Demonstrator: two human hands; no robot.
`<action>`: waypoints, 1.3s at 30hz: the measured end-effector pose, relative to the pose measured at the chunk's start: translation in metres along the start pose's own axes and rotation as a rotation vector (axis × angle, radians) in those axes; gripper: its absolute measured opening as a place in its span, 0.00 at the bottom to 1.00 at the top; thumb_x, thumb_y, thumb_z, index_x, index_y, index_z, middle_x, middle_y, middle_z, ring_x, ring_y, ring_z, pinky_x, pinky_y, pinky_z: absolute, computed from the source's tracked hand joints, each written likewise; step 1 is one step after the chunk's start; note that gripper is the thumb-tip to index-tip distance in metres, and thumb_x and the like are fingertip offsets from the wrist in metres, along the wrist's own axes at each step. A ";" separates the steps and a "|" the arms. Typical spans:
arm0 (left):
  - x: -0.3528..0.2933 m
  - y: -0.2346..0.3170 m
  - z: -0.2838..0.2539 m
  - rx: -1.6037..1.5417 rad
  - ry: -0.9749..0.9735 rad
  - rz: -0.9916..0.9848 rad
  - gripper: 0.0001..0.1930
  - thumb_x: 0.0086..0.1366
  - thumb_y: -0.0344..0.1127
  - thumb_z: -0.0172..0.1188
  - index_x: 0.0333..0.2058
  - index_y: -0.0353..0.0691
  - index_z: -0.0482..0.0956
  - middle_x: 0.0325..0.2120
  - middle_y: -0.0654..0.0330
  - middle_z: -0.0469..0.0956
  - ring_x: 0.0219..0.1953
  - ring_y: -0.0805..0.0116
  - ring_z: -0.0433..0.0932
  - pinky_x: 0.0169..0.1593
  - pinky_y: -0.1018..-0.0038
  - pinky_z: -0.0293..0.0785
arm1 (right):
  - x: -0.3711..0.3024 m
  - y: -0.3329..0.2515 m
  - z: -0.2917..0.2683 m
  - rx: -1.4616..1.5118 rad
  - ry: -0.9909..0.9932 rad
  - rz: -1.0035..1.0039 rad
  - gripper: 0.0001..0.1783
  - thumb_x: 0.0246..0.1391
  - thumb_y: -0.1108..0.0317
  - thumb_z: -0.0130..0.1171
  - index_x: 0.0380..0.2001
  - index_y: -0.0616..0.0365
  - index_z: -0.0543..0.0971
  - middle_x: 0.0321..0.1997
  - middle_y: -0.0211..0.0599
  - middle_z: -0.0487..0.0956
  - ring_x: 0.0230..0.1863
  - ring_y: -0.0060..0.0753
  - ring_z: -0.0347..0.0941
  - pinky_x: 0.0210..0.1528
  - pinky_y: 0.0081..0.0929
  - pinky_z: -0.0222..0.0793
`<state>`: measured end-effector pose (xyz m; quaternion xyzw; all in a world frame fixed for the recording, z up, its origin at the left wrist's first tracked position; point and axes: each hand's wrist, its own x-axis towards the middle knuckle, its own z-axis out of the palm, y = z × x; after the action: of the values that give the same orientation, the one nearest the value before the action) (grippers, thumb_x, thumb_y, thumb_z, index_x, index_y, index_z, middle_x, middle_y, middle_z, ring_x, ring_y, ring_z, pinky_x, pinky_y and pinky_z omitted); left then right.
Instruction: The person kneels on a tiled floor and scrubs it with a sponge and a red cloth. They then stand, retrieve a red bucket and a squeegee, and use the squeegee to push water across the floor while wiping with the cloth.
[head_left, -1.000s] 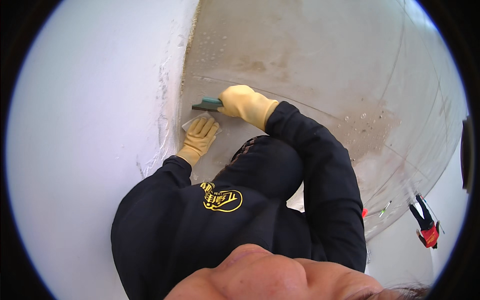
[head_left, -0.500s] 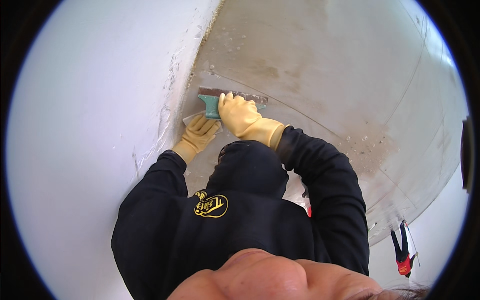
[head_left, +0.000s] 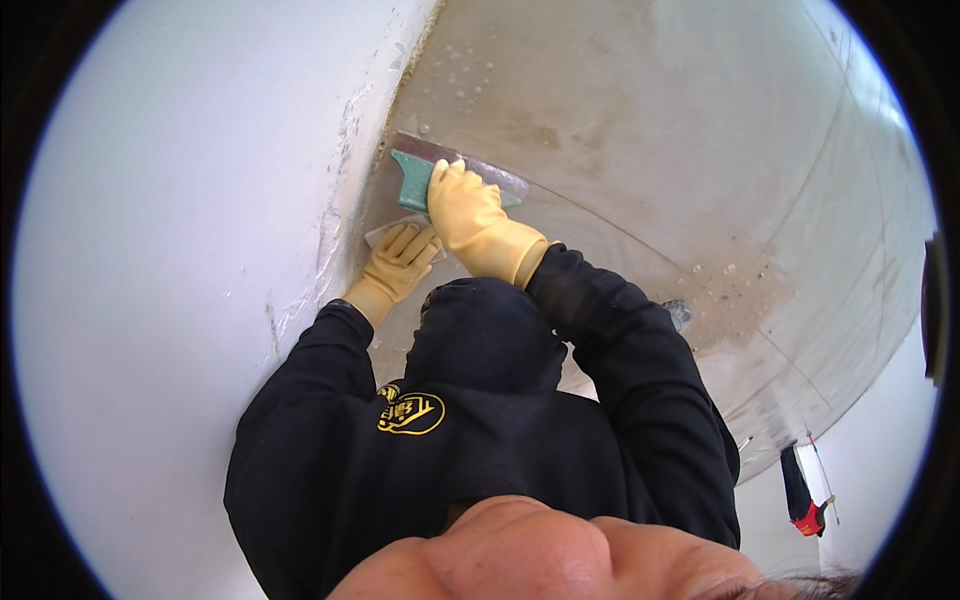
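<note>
My right hand [head_left: 468, 215], in a yellow rubber glove, is closed round the green handle of a wide scraper [head_left: 414, 180]. The scraper's long brownish blade [head_left: 430, 150] lies slanted on the wet floor, its left end close to the foot of the wall. Nearer to me, my left hand [head_left: 395, 265], gloved the same way, lies with fingers stretched out over a thin white flat pad [head_left: 438, 252]. Only the pad's edges and corners show; its kind is unclear. The scraper's lower side comes close to the left fingertips.
A white wall [head_left: 180, 230] runs along my left, with a rough, stained joint [head_left: 400, 85] at the floor. Bubbles and a brown muddy patch [head_left: 735, 290] mark the wet grey floor [head_left: 650, 130]. Far right, a person in red and black [head_left: 805, 500] stands beside a long pole [head_left: 822, 465].
My right hand has pushed the scraper farther away and slightly left, and the blade slants more. The left hand stays nearly still. A grey rounded thing has come into sight beside my right sleeve.
</note>
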<state>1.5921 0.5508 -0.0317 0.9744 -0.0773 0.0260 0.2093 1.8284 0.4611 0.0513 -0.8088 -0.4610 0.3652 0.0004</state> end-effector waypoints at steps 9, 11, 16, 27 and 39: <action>0.016 0.003 -0.010 0.002 -0.055 -0.032 0.31 0.51 0.40 0.73 0.57 0.45 0.81 0.59 0.57 0.79 0.59 0.52 0.78 0.67 0.51 0.74 | 0.006 0.030 -0.064 0.061 0.111 0.021 0.12 0.59 0.70 0.62 0.45 0.64 0.83 0.45 0.52 0.88 0.47 0.55 0.89 0.46 0.47 0.87; 0.017 0.004 -0.012 0.012 -0.001 -0.011 0.32 0.52 0.40 0.73 0.58 0.45 0.81 0.59 0.57 0.79 0.59 0.52 0.78 0.67 0.52 0.74 | 0.009 0.057 -0.072 0.259 -0.044 0.149 0.10 0.60 0.68 0.62 0.41 0.61 0.85 0.44 0.53 0.89 0.45 0.57 0.88 0.47 0.48 0.85; 0.015 0.005 -0.015 0.012 -0.061 -0.037 0.32 0.53 0.40 0.72 0.59 0.45 0.80 0.61 0.57 0.79 0.60 0.52 0.78 0.68 0.52 0.73 | 0.008 0.074 -0.063 0.366 -0.208 -0.097 0.16 0.62 0.54 0.64 0.42 0.53 0.89 0.40 0.51 0.89 0.46 0.60 0.86 0.51 0.52 0.82; 0.003 0.001 -0.006 0.013 -0.016 -0.007 0.34 0.56 0.41 0.72 0.63 0.48 0.77 0.65 0.59 0.75 0.64 0.54 0.74 0.72 0.52 0.68 | 0.113 0.157 -0.149 0.144 -0.013 0.022 0.25 0.62 0.50 0.64 0.52 0.60 0.87 0.47 0.52 0.89 0.49 0.57 0.86 0.53 0.48 0.82; 0.000 0.001 -0.003 0.022 -0.011 0.003 0.34 0.57 0.41 0.72 0.63 0.48 0.77 0.66 0.59 0.75 0.65 0.54 0.74 0.72 0.52 0.67 | 0.104 0.327 -0.210 0.395 0.292 0.677 0.26 0.64 0.47 0.66 0.49 0.61 0.89 0.41 0.45 0.90 0.40 0.43 0.88 0.45 0.41 0.81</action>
<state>1.5921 0.5513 -0.0288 0.9767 -0.0795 0.0219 0.1980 2.2281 0.4210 0.0332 -0.9424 -0.0852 0.3073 0.1008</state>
